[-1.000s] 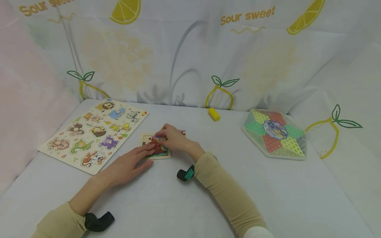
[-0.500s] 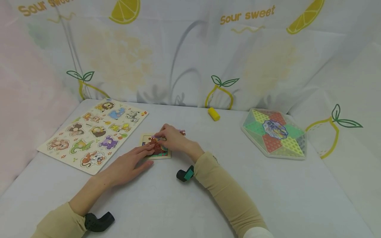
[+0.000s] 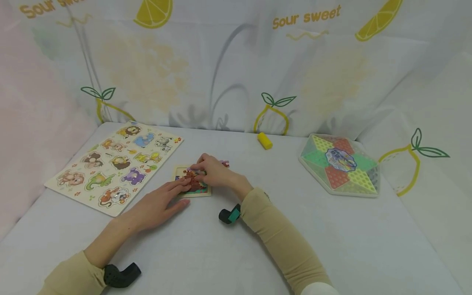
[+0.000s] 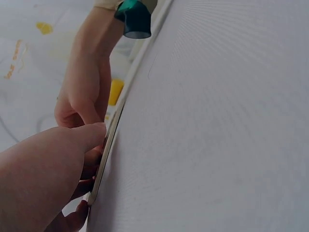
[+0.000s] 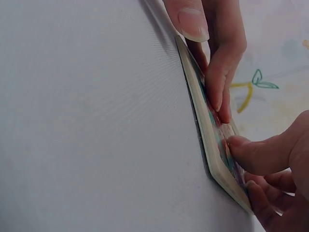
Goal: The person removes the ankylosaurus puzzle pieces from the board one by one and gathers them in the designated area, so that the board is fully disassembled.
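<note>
A small jigsaw puzzle (image 3: 200, 190) in a pale wooden frame lies flat on the table, with a brown figure on a coloured ground. My left hand (image 3: 158, 207) rests on its left part with the fingers extended, covering some of the picture. At its upper middle, my right hand (image 3: 215, 171) has curled fingers and pinches a puzzle piece (image 3: 191, 169) with a purple edge; the fingers hide most of the piece. Seen from the side in the right wrist view, the thumb (image 5: 260, 154) touches the picture. Behind the right hand another small coloured piece (image 3: 225, 164) partly shows.
On the left lies a large animal peg puzzle board (image 3: 114, 164). A yellow cylinder (image 3: 264, 141) sits near the table's back edge. To the right is a hexagonal board game case (image 3: 339, 166). A lemon-print cloth (image 3: 221, 61) hangs behind the table.
Both hands keep nearly the same place on the small puzzle. The right fingers shift only slightly, and the head view drifts a little.
</note>
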A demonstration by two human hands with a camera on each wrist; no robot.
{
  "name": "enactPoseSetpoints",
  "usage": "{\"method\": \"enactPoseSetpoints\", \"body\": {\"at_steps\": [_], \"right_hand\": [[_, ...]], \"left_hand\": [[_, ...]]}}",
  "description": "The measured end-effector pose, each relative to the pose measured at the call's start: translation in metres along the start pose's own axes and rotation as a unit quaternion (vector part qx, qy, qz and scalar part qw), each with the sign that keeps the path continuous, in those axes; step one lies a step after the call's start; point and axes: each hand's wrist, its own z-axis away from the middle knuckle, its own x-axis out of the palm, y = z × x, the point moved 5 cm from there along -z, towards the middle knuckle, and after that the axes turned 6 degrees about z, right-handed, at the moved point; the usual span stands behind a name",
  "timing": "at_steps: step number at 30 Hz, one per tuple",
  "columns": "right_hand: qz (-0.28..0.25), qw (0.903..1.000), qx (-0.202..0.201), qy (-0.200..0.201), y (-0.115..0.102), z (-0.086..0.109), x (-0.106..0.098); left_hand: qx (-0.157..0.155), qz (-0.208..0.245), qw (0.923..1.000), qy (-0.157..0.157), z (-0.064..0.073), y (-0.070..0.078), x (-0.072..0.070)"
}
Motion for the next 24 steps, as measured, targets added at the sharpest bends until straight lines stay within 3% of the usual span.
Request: {"method": "enactPoseSetpoints", "body": {"at_steps": [10, 24], "right_hand": [[-0.008, 0.9999, 0.01, -0.007, 0.0012, 0.0003, -0.001], [-0.033, 0.9992, 0.015, 0.016, 0.0051, -0.0023, 0.0027]], "left_hand": [[0.001, 0.001, 1.0, -0.002, -0.001, 0.0006, -0.001], [0.006, 0.0, 1.0, -0.001, -0.0001, -0.0005, 0.0009]]}}
